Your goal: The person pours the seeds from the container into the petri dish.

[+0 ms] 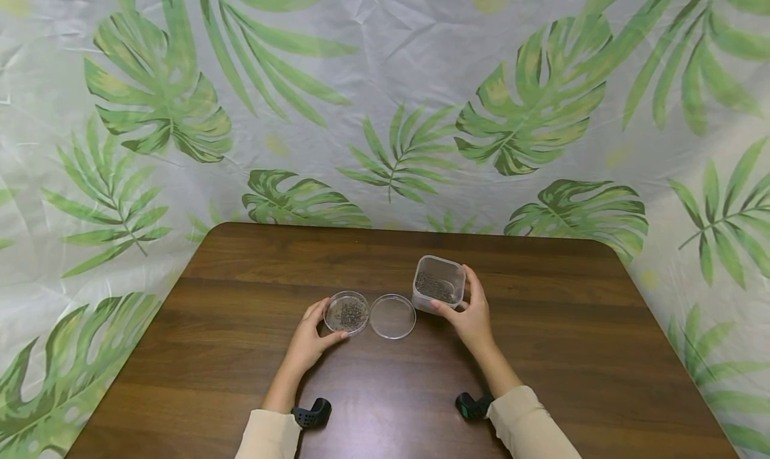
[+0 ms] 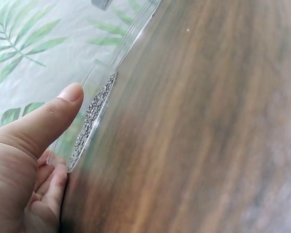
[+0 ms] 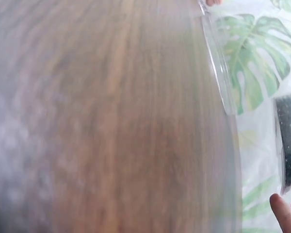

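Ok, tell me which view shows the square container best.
The head view: it takes in the square container, its open top, the grains inside and the right hand holding it. The right wrist view shows only part, cut off at the right edge; the left wrist view, at most an unidentifiable grey sliver.

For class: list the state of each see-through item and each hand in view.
Left dish: uncovered, dark grains inside, on the table.
Middle dish or lid: flat on the table, nothing visible in it.
Square container: uncovered, grains inside, held off the table.
Left hand: holding the left dish.
Right hand: gripping the square container.
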Available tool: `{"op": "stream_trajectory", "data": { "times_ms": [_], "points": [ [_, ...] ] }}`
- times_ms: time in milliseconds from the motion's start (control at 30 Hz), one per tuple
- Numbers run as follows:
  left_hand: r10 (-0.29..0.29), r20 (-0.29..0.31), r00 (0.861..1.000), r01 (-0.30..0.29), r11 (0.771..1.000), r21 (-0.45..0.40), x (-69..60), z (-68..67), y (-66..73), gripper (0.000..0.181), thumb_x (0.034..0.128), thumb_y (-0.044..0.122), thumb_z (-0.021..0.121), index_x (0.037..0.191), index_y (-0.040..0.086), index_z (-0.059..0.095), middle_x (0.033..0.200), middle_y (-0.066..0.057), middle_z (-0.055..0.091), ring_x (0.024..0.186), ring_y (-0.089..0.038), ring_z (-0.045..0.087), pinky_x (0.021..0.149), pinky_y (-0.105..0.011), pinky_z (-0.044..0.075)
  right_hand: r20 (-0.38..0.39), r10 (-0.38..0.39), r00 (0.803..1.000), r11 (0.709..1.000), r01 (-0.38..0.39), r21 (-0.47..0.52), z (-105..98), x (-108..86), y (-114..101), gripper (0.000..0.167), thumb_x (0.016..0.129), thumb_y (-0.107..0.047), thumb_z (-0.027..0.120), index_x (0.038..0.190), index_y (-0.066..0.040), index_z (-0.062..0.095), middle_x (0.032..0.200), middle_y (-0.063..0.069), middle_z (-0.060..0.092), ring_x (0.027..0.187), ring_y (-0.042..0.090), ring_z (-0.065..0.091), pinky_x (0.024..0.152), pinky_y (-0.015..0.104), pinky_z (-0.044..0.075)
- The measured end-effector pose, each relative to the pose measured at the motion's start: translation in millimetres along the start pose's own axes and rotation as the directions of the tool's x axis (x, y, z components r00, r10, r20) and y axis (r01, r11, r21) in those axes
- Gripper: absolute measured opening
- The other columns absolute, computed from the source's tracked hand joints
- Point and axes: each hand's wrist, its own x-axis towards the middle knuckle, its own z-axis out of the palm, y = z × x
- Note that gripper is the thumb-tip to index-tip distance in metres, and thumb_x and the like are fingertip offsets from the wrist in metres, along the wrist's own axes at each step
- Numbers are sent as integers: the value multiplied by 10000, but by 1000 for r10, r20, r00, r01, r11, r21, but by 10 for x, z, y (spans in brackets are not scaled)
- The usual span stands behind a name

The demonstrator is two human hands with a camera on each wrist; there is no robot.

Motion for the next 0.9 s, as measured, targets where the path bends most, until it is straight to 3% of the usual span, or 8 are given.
{"op": "stream_trajectory", "data": {
  "times_ms": [200,333,533,900],
  "points": [
    [-9,1,1000,9,1000,-3,-6,-6,2,815,661,211,803,1326,-29,397,1303,-195,401,1150,-339,433,968,-429,334,-7,16,1000,1000,-16,-5,-59,-15,25,892,683,-162,792,1398,-87,263,1325,136,347,1098,316,419,827,431,458],
    [-6,3,1000,6,1000,2,-8,-13,7,815,664,228,800,1326,-25,398,1304,-194,399,1142,-341,440,963,-439,337,-10,15,1000,1000,-15,4,-104,-44,-101,873,702,-104,773,1388,-6,242,1326,218,322,1098,390,404,827,506,433],
    [6,0,1000,-6,1000,12,-2,-16,6,814,667,254,793,1325,-21,401,1300,-191,406,1144,-336,437,952,-440,350,-44,14,999,1000,-15,-10,-159,-77,-207,839,719,-75,753,1381,15,246,1323,244,322,1130,407,388,826,534,419],
    [-1,3,1000,1,1000,21,-7,-10,2,820,668,268,789,1331,-12,396,1306,-185,402,1135,-343,446,950,-446,350,-92,59,994,997,-62,-35,-243,-90,-87,864,716,-116,764,1393,-17,238,1357,208,302,1192,390,341,850,534,404]
  ]
}}
